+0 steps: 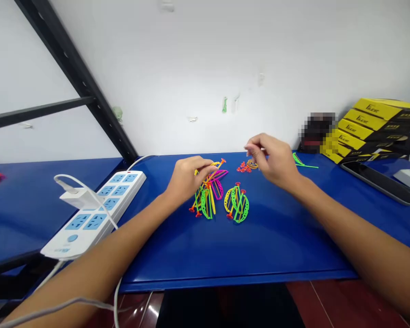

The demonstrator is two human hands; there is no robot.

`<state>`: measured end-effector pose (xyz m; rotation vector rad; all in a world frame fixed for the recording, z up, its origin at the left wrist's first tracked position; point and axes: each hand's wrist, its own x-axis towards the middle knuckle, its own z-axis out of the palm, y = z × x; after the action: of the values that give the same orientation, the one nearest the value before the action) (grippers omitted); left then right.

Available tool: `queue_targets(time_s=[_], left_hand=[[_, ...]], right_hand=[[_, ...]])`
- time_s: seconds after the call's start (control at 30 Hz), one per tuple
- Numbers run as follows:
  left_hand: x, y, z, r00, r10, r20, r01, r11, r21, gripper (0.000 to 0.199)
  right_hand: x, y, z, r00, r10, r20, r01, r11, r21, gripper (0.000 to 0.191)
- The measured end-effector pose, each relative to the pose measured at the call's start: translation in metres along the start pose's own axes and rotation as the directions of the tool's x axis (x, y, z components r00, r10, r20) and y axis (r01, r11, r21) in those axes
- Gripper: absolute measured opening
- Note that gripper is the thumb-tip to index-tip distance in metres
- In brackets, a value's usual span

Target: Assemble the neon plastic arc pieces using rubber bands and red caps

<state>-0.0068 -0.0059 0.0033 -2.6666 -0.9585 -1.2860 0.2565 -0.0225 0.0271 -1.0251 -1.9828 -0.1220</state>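
Green-and-yellow rod model [237, 203] stands complete-looking on the blue table [283, 246], just beside a taller, tilted cluster of rods and arcs [208, 193]. The left hand [186, 180] lies over that cluster, its fingers [201, 165] touching the top, neither clearly clenched nor released. The right hand [271, 159] hovers with its fingers [249, 149] pinched together, whether on anything I cannot tell, above loose red pieces [244, 167] and orange rings [252, 164], these left unassembled.

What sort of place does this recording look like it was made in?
Probably a small workshop or assembly room, not a home: there's a long blue workbench, a white power strip lying on it, a black shelf frame, and stacked yellow boxes.
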Motion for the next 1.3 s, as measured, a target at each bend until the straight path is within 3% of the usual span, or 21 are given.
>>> queue_targets(time_s=[0.07, 0.13, 0.23, 0.3, 0.47, 0.67, 0.9, 0.97, 1.07, 1.13, 1.3], left_hand=[[0.0, -0.004, 0.001, 0.997, 0.073, 0.014, -0.073, 0.997, 0.007, 0.027], [-0.002, -0.005, 0.004, 0.984, 0.179, 0.018, -0.18, 0.983, 0.03, 0.027], [-0.003, -0.001, 0.004, 0.956, 0.292, -0.018, -0.29, 0.953, 0.085, 0.024], [-0.003, 0.003, 0.002, 0.945, 0.326, -0.037, -0.32, 0.94, 0.118, 0.02], [-0.002, 0.005, 0.001, 0.942, 0.335, -0.011, -0.33, 0.933, 0.141, 0.02], [-0.003, 0.007, 0.009, 0.991, 0.131, -0.03, -0.129, 0.99, 0.061, 0.021], [0.002, 0.006, 0.0, 0.998, -0.061, -0.013, 0.062, 0.99, 0.129, 0.023], [0.005, 0.001, -0.007, 0.975, -0.187, -0.12, 0.2, 0.974, 0.104, 0.02], [0.01, -0.004, -0.012, 0.863, -0.425, -0.273, 0.432, 0.901, -0.036, 0.02], [0.01, -0.005, -0.009, 0.829, -0.512, -0.224, 0.491, 0.859, -0.143, 0.023], [0.004, -0.003, 0.006, 0.838, -0.545, -0.04, 0.494, 0.787, -0.368, 0.028]], right_hand=[[0.001, 0.001, -0.004, 1.0, 0.014, 0.013, -0.014, 1.0, 0.02, 0.025], [-0.001, -0.002, -0.001, 0.986, -0.075, 0.149, 0.069, 0.997, 0.039, 0.024], [-0.006, -0.01, 0.01, 0.905, -0.196, 0.378, 0.244, 0.966, -0.082, 0.023], [-0.008, -0.015, 0.016, 0.871, -0.183, 0.456, 0.299, 0.934, -0.196, 0.024], [-0.004, -0.024, 0.016, 0.837, -0.089, 0.541, 0.315, 0.885, -0.342, 0.018], [0.001, -0.031, 0.014, 0.787, -0.023, 0.617, 0.376, 0.811, -0.449, 0.021], [0.003, -0.021, 0.01, 0.779, 0.024, 0.626, 0.352, 0.81, -0.469, 0.02], [0.004, -0.007, 0.006, 0.787, 0.096, 0.609, 0.275, 0.829, -0.486, 0.02], [0.003, 0.017, 0.006, 0.831, 0.148, 0.536, 0.101, 0.908, -0.407, 0.016], [0.0, 0.03, 0.01, 0.854, 0.158, 0.497, 0.025, 0.939, -0.342, 0.017], [-0.008, 0.043, 0.021, 0.895, 0.146, 0.421, -0.036, 0.965, -0.258, 0.019]])
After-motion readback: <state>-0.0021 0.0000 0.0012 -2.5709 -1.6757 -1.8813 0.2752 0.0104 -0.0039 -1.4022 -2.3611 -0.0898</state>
